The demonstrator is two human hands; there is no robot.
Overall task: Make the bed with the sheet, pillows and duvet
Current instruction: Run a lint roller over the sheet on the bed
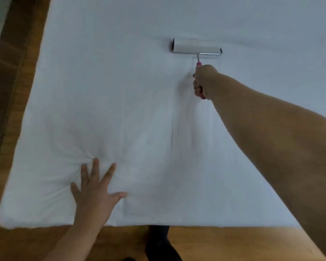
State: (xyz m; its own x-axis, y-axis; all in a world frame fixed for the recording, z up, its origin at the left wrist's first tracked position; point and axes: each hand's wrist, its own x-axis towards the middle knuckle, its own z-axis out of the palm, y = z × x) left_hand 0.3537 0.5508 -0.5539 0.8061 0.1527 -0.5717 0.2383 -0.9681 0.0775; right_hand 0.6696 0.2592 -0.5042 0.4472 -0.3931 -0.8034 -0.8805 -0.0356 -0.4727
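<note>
The sheet lies spread over the bed, creased near its front edge. My left hand presses it flat, fingers splayed; my right hand grips the lint roller. I'm on the sheet-cleaning step, I judge; next, draw the roller toward me.

Left hand presses flat, fingers spread, on the white sheet; right hand grips the pink handle, lint roller resting on the sheet ahead.
</note>
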